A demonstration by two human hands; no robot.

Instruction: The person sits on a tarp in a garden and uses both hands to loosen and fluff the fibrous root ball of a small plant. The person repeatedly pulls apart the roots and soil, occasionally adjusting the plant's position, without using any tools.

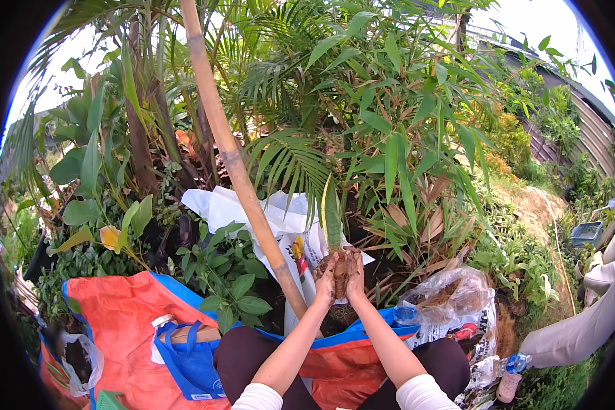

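My left hand (326, 279) and my right hand (355, 274), both smeared with soil, press from either side on a brown root ball (340, 274). A snake plant leaf (331, 215), green with yellow edges, stands upright out of the root ball. The hands are raised in front of my knees, with a printed white sack (307, 256) just behind them. An orange tarp with blue edging (338, 359) lies under my legs. Below the root ball, some dark soil and fibre show between my forearms.
A bamboo pole (230, 148) slants down close to my left forearm. On the left are a blue tote bag (192, 359) and a leafy plant (238, 292). To the right lies a plastic bag of brown fibre (441, 297), beside a water bottle (515, 363) and another person's leg (579, 323).
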